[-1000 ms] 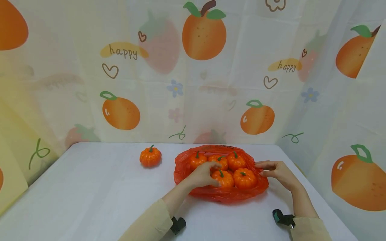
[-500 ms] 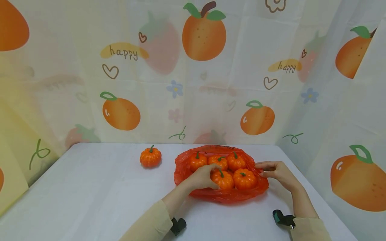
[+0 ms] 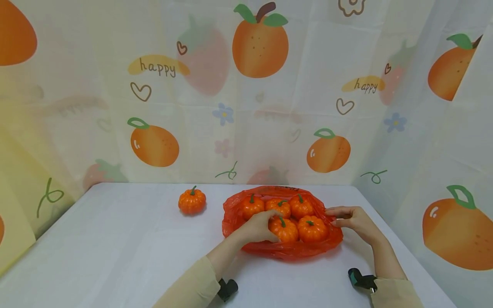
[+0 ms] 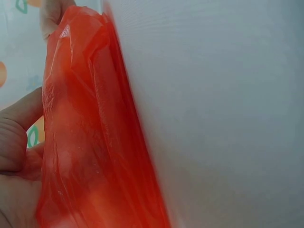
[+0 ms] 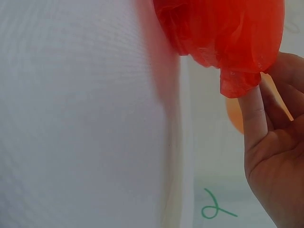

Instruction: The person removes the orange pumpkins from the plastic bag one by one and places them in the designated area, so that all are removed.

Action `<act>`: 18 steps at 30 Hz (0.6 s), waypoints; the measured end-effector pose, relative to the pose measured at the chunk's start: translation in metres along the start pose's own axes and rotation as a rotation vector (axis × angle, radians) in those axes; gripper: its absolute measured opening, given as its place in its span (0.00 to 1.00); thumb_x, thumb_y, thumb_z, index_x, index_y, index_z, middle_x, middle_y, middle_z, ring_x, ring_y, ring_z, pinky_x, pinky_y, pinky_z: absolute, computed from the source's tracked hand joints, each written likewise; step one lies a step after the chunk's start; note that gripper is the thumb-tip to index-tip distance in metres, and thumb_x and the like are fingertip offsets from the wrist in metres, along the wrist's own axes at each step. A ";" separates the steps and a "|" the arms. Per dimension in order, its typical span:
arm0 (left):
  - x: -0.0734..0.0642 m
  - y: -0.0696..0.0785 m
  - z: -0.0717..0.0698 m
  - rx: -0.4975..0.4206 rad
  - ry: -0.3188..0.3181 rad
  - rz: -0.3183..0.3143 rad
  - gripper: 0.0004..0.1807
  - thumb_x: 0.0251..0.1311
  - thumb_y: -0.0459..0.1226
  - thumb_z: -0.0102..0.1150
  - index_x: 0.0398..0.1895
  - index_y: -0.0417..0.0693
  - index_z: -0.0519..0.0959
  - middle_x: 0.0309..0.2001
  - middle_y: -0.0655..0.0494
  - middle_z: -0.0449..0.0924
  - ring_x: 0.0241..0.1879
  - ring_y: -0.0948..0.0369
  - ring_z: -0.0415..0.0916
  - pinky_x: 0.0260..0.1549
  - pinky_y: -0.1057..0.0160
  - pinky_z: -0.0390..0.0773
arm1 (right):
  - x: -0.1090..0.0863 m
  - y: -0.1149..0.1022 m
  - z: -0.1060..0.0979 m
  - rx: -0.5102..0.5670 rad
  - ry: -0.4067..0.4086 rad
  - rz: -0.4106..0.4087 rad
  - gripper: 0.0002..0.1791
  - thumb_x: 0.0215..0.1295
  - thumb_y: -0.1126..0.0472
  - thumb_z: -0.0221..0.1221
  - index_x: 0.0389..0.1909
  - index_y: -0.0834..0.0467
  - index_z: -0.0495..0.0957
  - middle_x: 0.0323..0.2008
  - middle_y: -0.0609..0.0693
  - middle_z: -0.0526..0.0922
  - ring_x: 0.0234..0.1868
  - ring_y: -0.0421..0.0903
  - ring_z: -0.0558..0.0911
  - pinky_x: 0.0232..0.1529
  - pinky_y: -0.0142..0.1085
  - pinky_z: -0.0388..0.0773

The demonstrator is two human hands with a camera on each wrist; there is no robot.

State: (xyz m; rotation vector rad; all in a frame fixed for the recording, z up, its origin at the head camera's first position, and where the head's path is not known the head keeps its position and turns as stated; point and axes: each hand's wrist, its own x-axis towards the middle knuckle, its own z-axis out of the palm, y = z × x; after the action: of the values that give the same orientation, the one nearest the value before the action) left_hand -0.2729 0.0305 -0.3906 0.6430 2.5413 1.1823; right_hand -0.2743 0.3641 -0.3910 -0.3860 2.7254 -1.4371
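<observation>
I see the left hand [image 3: 257, 227] curved round a glossy, ribbed orange pumpkin [image 3: 286, 232], front left inside a flimsy red plastic bag [image 3: 285, 251]; the right hand [image 3: 357, 221] pinches the bag's right rim. I'd guess the pumpkin light, firm, slippery: hold its sides.

On the curtain [image 3: 269, 98], "happy" [image 3: 158, 67] reads at upper left and upper right; dark print [image 3: 288, 187] on the red bag [image 3: 279, 253] is illegible.
</observation>
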 end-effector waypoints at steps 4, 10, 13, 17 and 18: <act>0.000 0.000 0.000 0.004 0.008 0.018 0.33 0.50 0.39 0.74 0.61 0.57 0.74 0.58 0.55 0.77 0.57 0.55 0.72 0.58 0.48 0.78 | 0.000 0.000 0.000 0.002 0.000 -0.007 0.19 0.61 0.64 0.61 0.54 0.64 0.82 0.58 0.66 0.80 0.47 0.19 0.77 0.48 0.24 0.79; 0.000 -0.001 -0.001 -0.014 0.012 0.025 0.34 0.50 0.39 0.74 0.62 0.56 0.73 0.59 0.54 0.77 0.58 0.55 0.72 0.60 0.47 0.77 | 0.000 0.000 0.000 0.005 0.002 -0.014 0.19 0.61 0.64 0.61 0.53 0.63 0.82 0.58 0.66 0.81 0.47 0.19 0.77 0.48 0.24 0.79; 0.000 -0.001 -0.002 -0.023 0.013 0.025 0.34 0.50 0.40 0.74 0.63 0.57 0.73 0.60 0.54 0.76 0.59 0.55 0.71 0.60 0.47 0.78 | 0.000 0.000 0.000 0.001 0.003 -0.012 0.19 0.61 0.63 0.61 0.53 0.63 0.82 0.58 0.66 0.80 0.47 0.18 0.76 0.48 0.24 0.79; 0.000 0.000 -0.003 -0.028 0.015 0.037 0.35 0.50 0.39 0.73 0.64 0.56 0.73 0.61 0.54 0.76 0.59 0.54 0.71 0.59 0.47 0.78 | 0.000 0.000 0.000 0.003 0.003 -0.010 0.19 0.61 0.63 0.61 0.53 0.64 0.82 0.58 0.67 0.80 0.47 0.18 0.76 0.48 0.23 0.79; 0.000 0.000 -0.003 -0.027 0.017 0.039 0.35 0.50 0.39 0.73 0.64 0.56 0.72 0.61 0.54 0.76 0.59 0.54 0.71 0.59 0.47 0.78 | 0.000 0.000 0.000 0.005 0.003 -0.011 0.19 0.61 0.63 0.61 0.53 0.64 0.82 0.58 0.67 0.80 0.47 0.18 0.76 0.48 0.23 0.79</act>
State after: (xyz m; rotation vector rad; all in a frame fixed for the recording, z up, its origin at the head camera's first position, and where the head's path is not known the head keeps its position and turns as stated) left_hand -0.2742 0.0287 -0.3883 0.6821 2.5326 1.2380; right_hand -0.2746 0.3643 -0.3912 -0.4001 2.7259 -1.4472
